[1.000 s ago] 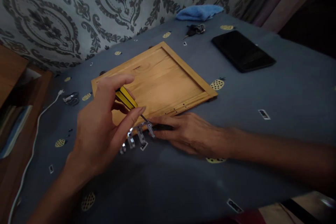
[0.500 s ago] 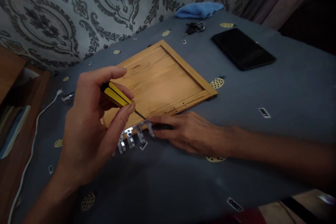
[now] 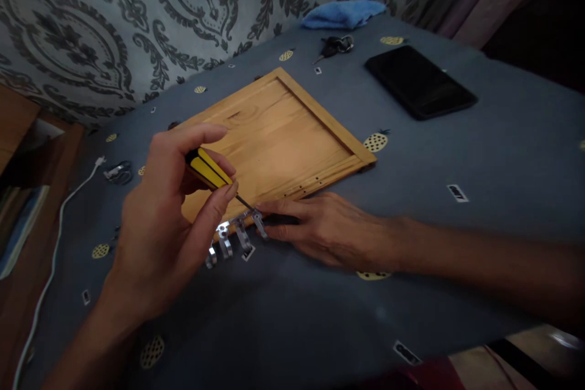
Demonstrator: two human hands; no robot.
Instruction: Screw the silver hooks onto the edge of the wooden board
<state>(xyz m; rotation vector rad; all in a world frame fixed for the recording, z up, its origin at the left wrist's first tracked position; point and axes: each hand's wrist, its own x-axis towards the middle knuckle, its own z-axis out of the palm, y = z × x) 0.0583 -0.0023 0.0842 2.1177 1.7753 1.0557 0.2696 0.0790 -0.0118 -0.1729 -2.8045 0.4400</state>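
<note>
My left hand (image 3: pixel 167 213) is closed around the yellow and black handle of a screwdriver (image 3: pixel 210 166). The shaft slants down to the right, and its tip meets the top of the rightmost metal hook (image 3: pixel 258 222). My right hand (image 3: pixel 326 228) lies at the near edge of a framed wooden board (image 3: pixel 269 140), index finger and thumb closed at that hook. Something dark shows between those fingers; I cannot make out what it is. Several silvery hooks (image 3: pixel 225 241) line the board's near edge, the leftmost partly behind my left hand. Small dark holes dot the frame to the right.
A black tablet or large phone (image 3: pixel 420 82) lies at the right. Keys (image 3: pixel 337 46) and a blue cloth (image 3: pixel 345 14) rest near the wall. At left are a small metallic item (image 3: pixel 117 173), a white cable (image 3: pixel 64 219) and a wooden shelf (image 3: pixel 68 152) with books.
My left hand and the screwdriver handle have shifted slightly right, with the tip still at the hook. My right hand stays in place. The view has moved a little.
</note>
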